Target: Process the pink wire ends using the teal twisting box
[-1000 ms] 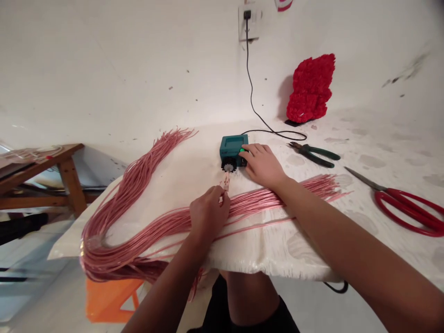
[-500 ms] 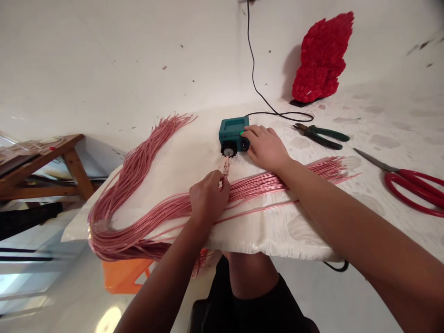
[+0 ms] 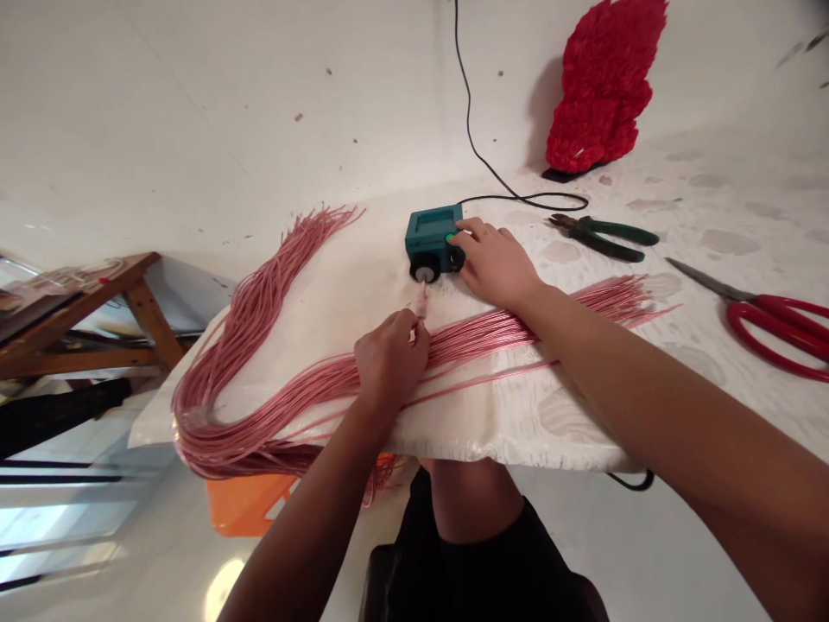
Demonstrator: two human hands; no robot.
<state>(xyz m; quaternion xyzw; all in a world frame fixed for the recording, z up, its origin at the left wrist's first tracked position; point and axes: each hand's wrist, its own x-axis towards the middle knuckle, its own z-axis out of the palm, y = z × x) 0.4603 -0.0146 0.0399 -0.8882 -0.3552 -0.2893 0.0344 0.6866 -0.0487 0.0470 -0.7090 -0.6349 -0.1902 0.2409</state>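
The left hand [image 3: 390, 358] lay over the pink wires [image 3: 476, 339], its fingers [image 3: 409, 321] pinched closed on a small pink strip [image 3: 420, 302] just below a black wheel [image 3: 424, 273]. At its 1 o'clock, the right hand [image 3: 496, 263] rested open on a teal box [image 3: 427, 229], one fingertip touching a green button [image 3: 449, 238].

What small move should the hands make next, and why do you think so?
Probably the left hand should ease the pink wire end forward to the black wheel of the teal box. The end sticks out from the fingers and seems just short of the wheel, while the right hand rests on the box beside its green button.
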